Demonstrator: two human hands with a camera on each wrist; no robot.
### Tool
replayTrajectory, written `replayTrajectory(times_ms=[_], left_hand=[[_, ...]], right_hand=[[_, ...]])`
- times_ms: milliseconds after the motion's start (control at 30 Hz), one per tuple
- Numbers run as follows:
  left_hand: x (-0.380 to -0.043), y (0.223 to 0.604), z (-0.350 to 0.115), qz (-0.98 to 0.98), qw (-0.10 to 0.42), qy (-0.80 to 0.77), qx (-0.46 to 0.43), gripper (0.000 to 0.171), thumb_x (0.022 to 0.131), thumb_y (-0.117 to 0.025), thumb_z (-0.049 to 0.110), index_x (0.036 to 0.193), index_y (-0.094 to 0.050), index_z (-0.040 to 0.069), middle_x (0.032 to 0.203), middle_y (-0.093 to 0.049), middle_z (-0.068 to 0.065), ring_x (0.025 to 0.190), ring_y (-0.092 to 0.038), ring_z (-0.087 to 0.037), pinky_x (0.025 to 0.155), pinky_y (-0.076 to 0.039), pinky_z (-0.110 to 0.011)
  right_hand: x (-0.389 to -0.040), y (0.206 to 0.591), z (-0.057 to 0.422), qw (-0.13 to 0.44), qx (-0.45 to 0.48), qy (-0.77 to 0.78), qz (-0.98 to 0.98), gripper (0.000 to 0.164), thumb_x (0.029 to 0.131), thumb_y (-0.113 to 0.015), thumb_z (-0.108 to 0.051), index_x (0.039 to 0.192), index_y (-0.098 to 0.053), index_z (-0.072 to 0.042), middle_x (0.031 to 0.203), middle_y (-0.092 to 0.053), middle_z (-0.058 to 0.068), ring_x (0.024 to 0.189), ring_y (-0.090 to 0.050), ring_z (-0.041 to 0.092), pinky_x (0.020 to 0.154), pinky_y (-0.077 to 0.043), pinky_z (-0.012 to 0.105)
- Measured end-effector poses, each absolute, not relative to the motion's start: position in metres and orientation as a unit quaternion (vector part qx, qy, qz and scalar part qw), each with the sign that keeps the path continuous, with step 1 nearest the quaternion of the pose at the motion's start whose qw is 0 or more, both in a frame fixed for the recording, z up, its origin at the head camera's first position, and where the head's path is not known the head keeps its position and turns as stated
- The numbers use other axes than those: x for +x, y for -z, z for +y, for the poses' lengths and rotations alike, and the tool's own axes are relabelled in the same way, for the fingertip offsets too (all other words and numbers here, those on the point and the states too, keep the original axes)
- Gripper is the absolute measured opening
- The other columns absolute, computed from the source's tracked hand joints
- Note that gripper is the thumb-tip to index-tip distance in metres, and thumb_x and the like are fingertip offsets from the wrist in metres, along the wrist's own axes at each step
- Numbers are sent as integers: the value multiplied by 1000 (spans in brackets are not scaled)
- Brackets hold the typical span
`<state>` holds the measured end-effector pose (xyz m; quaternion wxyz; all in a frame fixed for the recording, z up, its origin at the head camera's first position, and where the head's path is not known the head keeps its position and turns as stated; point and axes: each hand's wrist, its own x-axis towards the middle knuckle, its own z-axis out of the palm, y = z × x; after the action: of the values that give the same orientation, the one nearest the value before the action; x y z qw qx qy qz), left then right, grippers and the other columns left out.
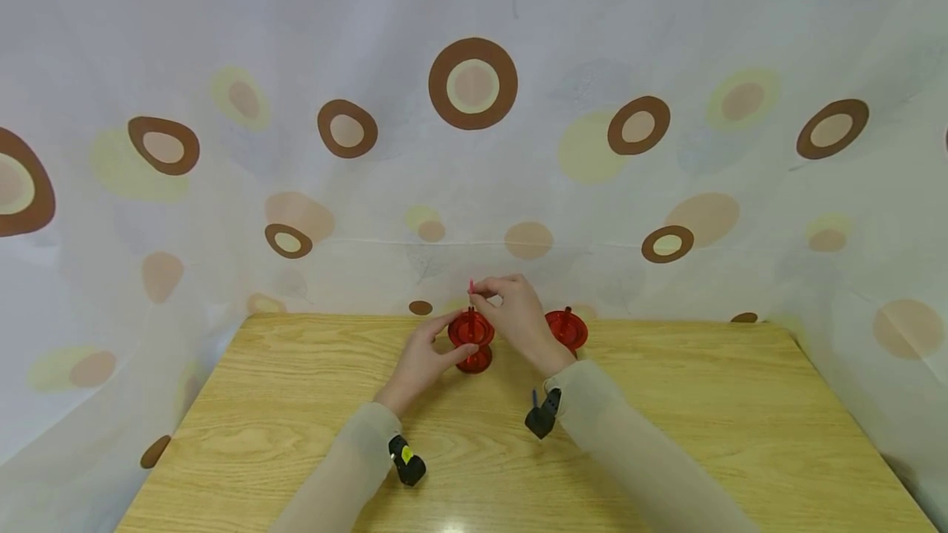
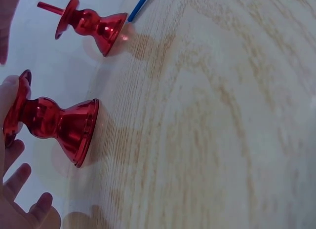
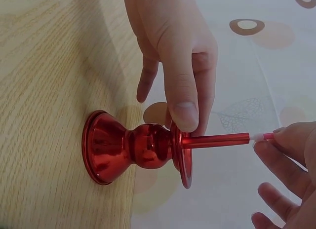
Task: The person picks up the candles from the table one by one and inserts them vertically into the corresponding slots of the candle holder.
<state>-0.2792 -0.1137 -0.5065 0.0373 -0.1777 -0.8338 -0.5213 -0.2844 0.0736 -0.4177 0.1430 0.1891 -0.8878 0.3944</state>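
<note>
The right grip (image 1: 511,311), a person's bare hand, is pinching a small pink stick (image 3: 269,136), and the stick's white end is meeting the top of a red tube (image 3: 217,140) (whether that end is sitting inside, the views are not making clear). The tube is rising from the dish (image 3: 185,175) of a shiny red stand (image 3: 150,146), which is standing upright near the far edge of the wood-grain surface (image 1: 296,393). The left grip (image 1: 422,352) is holding this dish, the thumb lying on the near side and a finger on the far side. A second red stand (image 1: 568,327) is standing to the right, partly hidden behind the right arm. Pale sleeves (image 1: 341,459) are covering both arms, and a patterned cloth (image 1: 474,204) is hanging behind.
</note>
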Motion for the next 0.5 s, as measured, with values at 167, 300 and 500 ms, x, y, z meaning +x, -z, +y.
replayTrajectory(times_ms=[167,300,500], left_hand=[[-279,507,-114,-833,36,523,-179,66,92,-83,24,148,-57,4,147,-61,-9,140,-53,-30,118,-37,-54],[-279,508,-114,-831,39,524,-182,65,91,-83,24,148,-58,5,147,-62,-8,141,-53,-30,118,-38,-54],[-279,508,-114,-832,37,525,-178,66,91,-83,26,148,-58,6,147,-62,-7,141,-52,-29,118,-37,-55]], right_hand=[[-284,420,73,140,188,-392,-890,13,97,-74,-14,102,-81,-5,101,-79,8,106,-62,33,91,-54,50],[-284,421,73,144,189,-386,-891,11,97,-75,-14,101,-81,-7,99,-79,7,105,-62,33,91,-54,50],[-285,422,73,148,191,-384,-891,10,96,-75,-14,101,-81,-7,98,-80,7,104,-63,34,90,-54,51]])
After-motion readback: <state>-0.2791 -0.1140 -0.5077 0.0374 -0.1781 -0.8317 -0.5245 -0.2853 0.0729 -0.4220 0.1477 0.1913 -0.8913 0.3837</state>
